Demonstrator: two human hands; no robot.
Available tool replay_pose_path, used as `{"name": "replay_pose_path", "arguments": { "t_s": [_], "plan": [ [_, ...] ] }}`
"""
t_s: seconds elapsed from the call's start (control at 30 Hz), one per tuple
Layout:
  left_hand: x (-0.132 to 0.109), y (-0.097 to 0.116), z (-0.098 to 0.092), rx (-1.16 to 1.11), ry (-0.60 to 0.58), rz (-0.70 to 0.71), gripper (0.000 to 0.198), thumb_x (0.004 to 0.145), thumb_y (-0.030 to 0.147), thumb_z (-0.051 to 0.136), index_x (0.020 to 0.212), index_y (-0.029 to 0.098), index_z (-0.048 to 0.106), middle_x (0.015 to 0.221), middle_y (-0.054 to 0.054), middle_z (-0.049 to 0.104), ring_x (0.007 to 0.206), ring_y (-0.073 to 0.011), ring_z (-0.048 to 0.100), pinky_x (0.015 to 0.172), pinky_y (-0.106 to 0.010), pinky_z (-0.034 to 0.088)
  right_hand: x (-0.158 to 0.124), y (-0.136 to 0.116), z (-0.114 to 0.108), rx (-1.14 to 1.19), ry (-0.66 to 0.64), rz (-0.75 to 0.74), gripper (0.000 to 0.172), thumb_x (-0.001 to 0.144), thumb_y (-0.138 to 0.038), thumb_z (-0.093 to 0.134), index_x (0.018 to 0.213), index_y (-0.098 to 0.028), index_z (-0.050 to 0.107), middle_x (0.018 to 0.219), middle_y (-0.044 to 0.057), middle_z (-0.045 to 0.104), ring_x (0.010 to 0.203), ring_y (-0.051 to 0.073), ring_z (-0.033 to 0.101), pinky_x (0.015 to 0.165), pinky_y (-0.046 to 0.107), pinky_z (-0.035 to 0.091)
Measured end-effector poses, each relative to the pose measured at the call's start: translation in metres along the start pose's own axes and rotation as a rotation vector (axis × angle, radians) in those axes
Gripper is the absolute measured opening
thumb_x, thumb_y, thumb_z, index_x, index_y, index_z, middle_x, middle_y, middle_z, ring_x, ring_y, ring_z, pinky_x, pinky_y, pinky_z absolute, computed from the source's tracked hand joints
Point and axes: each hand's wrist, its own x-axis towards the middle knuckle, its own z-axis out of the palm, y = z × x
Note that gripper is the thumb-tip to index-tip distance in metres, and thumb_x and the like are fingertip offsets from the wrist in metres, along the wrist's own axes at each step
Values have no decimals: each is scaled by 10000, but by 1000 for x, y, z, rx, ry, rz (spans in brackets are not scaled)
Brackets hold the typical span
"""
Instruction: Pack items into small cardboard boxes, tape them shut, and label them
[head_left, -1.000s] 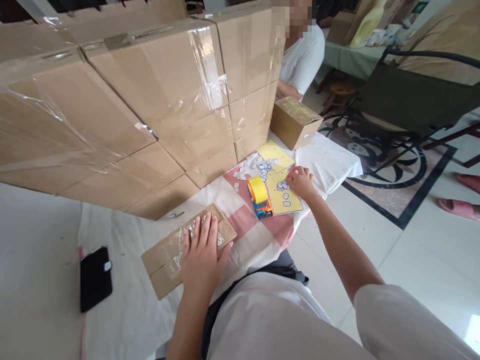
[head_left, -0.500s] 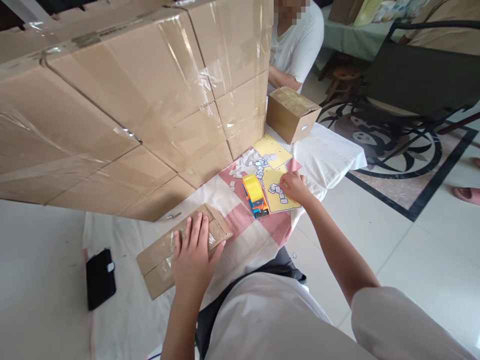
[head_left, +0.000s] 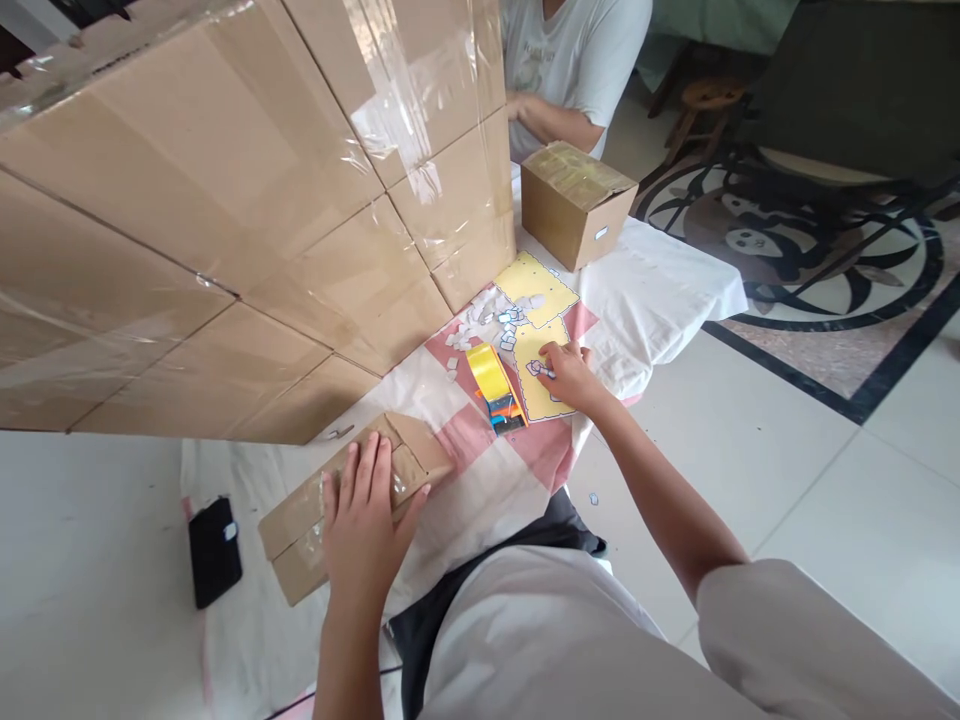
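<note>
My left hand (head_left: 361,510) lies spread over the top of a small taped cardboard box (head_left: 289,540), which rests near the table's front edge. My right hand (head_left: 571,375) is over a yellow sheet (head_left: 531,400) with a wavy edge, its fingers bent and drawn together at a small white, blue-edged label (head_left: 537,368). Exactly how the fingertips grip the label is partly hidden. Left of the sheet stands a tape dispenser (head_left: 496,400) with a yellow roll. A second yellow sheet (head_left: 541,285) lies behind, beside a heap of small white pieces (head_left: 480,318).
Stacked, taped cardboard boxes (head_left: 300,200) rise like a wall along the left. Another box (head_left: 574,205) stands at the table's far end, near a seated person (head_left: 577,70). A black flat case (head_left: 215,555) is at lower left; a dark chair (head_left: 847,110) stands right.
The view has shifted slightly. My right hand has moved left across the yellow sheet, over the labels there. My left hand stays on the small box.
</note>
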Motion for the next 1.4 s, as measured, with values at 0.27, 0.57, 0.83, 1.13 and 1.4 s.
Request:
{"name": "replay_pose_path", "arguments": {
  "t_s": [0.27,0.57,0.83,1.13,1.4],
  "plan": [
    [3,7,-6,9,21,-65,748,965,482,554,1587,153,300,1613,-178,420,1543,-388,287,1255,-654,152,-10,-15,-13,121,62,11,112,884,-318,573,869,-211,605,962,112,700,1077,324,563,914,455,360],
    [73,124,7,-702,146,176,162,954,273,613,1099,245,680,959,-55,786,863,-167,737,822,-302,563,-43,-33,-29,741,99,-35,343,958,-508,574,785,-224,659,673,5,617,674,188,571,647,312,411],
    [129,168,34,-799,-19,-14,172,942,355,619,1025,211,659,708,27,665,628,-117,597,635,-240,425,-60,-34,-42,1148,5,24,211,915,-376,639,1066,-236,681,919,24,715,872,208,667,825,350,509],
    [108,167,40,-644,71,113,217,947,328,626,1126,207,618,1053,-72,715,964,-186,685,747,-271,498,-63,-31,-41,1460,130,294,225,793,-390,792,922,-240,682,751,-11,707,656,144,634,648,288,517],
    [103,168,45,-635,-33,118,271,954,327,625,1213,248,628,1073,-37,763,906,-171,715,741,-268,502,-61,-33,-30,1598,95,464,374,646,-397,900,836,-240,618,716,-27,678,588,138,623,526,267,503]
  ]
}}
